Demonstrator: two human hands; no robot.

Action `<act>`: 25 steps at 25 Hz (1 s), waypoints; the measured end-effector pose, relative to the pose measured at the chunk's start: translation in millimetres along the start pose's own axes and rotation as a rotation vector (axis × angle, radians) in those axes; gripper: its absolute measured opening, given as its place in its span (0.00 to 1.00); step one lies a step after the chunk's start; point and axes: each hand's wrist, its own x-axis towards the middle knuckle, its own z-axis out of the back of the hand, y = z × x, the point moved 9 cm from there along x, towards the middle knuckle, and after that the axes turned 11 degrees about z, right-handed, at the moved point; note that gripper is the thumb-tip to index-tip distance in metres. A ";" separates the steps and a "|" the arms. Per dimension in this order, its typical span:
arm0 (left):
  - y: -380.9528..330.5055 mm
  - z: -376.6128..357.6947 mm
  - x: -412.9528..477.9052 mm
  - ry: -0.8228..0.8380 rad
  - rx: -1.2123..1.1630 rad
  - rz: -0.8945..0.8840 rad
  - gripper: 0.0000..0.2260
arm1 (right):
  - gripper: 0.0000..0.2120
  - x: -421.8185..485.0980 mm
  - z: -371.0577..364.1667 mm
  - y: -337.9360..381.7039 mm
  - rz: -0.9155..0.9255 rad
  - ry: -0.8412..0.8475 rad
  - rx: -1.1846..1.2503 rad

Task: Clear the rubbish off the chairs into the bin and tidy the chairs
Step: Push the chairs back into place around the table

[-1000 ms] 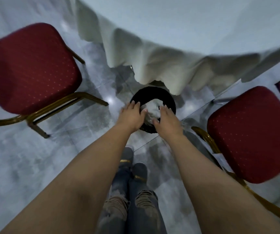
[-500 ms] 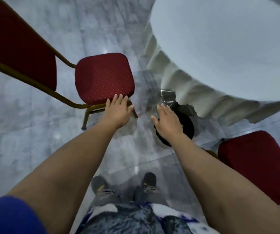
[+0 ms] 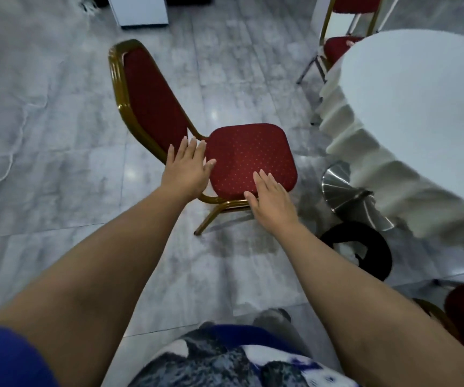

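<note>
While reaching over the red chair (image 3: 251, 156) on the grey floor (image 3: 57, 163): left hand (image 3: 187, 170) flat at the seat's left edge, right hand (image 3: 271, 203) at its near corner, both with fingers spread, holding nothing. Black bin (image 3: 376, 252) just right of the right forearm, beside the white-draped bench (image 3: 420, 107).

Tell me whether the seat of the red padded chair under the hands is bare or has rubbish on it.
Bare: the red padded chair shows only dotted fabric, no rubbish.
</note>
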 end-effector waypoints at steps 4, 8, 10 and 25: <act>58.6 31.5 44.8 -0.081 -0.049 0.089 0.27 | 0.28 52.9 -9.7 54.3 0.081 0.006 0.014; 107.2 60.5 96.3 -0.197 -0.033 0.128 0.27 | 0.28 114.1 -16.6 97.3 0.176 -0.004 0.016; 130.1 73.2 120.8 -0.217 -0.047 0.169 0.26 | 0.28 145.7 -20.3 119.3 0.237 -0.004 0.034; 201.4 108.6 272.0 -0.105 -0.174 0.031 0.25 | 0.30 295.2 -18.5 245.9 0.358 -0.142 0.054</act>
